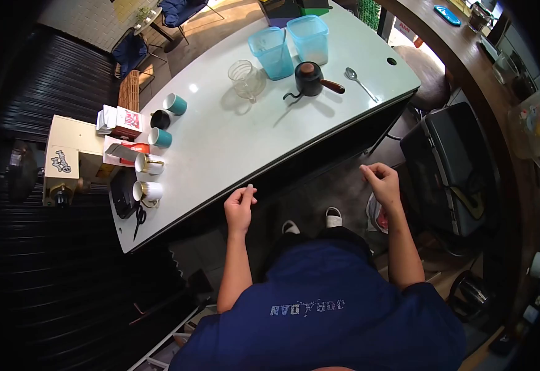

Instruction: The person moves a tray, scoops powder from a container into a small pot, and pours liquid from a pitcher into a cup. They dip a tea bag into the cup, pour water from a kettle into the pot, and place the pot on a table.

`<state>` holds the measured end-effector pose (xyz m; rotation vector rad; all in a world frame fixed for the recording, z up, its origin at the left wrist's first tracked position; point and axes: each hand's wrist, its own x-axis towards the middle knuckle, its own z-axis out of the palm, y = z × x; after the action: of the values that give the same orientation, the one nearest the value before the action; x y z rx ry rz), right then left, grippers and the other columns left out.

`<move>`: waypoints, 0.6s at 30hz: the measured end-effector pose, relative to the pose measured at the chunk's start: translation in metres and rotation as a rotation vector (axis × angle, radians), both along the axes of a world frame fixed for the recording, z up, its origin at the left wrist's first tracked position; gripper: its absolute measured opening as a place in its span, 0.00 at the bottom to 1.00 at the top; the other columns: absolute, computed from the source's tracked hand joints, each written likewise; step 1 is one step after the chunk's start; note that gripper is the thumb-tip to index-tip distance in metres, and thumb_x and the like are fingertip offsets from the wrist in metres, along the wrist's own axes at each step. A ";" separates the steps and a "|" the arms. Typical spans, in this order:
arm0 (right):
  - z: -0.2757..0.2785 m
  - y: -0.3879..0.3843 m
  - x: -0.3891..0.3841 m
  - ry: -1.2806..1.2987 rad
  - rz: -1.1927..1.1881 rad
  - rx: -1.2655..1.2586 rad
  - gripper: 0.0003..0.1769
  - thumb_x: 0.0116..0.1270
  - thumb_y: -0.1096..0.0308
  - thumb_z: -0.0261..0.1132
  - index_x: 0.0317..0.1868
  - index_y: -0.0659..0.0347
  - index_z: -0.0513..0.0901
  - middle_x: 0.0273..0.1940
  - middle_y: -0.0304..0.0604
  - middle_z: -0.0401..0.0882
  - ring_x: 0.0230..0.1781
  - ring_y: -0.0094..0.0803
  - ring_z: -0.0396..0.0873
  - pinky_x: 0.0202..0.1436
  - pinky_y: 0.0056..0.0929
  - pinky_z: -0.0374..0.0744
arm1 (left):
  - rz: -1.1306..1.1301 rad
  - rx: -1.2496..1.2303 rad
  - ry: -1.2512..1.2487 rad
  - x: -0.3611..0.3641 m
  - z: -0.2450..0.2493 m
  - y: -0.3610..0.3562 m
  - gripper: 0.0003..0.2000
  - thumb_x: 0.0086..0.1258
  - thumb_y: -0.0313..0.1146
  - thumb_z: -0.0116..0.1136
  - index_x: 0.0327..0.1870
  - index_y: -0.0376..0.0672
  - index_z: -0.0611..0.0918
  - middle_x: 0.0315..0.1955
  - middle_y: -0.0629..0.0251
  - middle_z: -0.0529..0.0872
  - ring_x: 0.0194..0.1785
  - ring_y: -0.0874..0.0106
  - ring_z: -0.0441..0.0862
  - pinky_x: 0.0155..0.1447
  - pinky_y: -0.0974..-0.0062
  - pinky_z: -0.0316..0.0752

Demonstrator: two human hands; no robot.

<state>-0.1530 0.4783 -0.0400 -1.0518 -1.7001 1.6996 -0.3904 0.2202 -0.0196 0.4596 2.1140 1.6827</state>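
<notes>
My left hand (239, 210) hovers just off the front edge of the white table (220, 167), fingers curled in and thumb near them. I see nothing in it. Out over the floor, away from the table, my right hand (383, 185) has its fingers bent toward the thumb, also with nothing visible in it. On the table's far half stand a black gooseneck kettle (308, 80) with a wooden handle, a glass jug (242, 77), and two blue translucent containers, one left (272, 55) and one right (310, 40). A metal spoon (361, 84) lies beside the kettle.
Teal cups (175, 104), white mugs (150, 164), boxes (127, 122) and black scissors (139, 221) line the table's left end. A cream-coloured machine (72, 154) is beyond them. A dark grey bin-like case (446, 167) stands right of my right hand, below a wooden counter (437, 28).
</notes>
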 end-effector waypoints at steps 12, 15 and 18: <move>0.004 0.003 -0.036 -0.006 0.008 -0.014 0.10 0.62 0.67 0.67 0.37 0.67 0.84 0.28 0.39 0.83 0.30 0.18 0.78 0.35 0.17 0.74 | -0.058 0.054 -0.065 -0.053 0.004 0.049 0.08 0.70 0.31 0.54 0.40 0.34 0.81 0.23 0.71 0.78 0.28 0.82 0.73 0.36 0.83 0.70; 0.016 0.005 -0.053 -0.091 -0.020 0.003 0.10 0.62 0.65 0.67 0.34 0.66 0.84 0.26 0.36 0.82 0.28 0.18 0.77 0.34 0.15 0.73 | -0.091 0.075 -0.092 -0.078 0.013 0.063 0.08 0.69 0.30 0.54 0.41 0.34 0.80 0.23 0.71 0.78 0.28 0.82 0.73 0.36 0.83 0.71; 0.016 0.013 -0.074 0.000 -0.150 0.008 0.10 0.63 0.65 0.66 0.34 0.66 0.84 0.25 0.35 0.80 0.28 0.17 0.76 0.33 0.15 0.72 | -0.156 0.103 -0.115 -0.104 0.019 0.078 0.10 0.69 0.30 0.54 0.45 0.34 0.78 0.25 0.70 0.78 0.29 0.81 0.74 0.37 0.82 0.71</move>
<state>-0.2265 0.4915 -0.0241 -1.1455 -1.5853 1.5970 -0.4941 0.2986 -0.0002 0.5309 1.8676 1.6917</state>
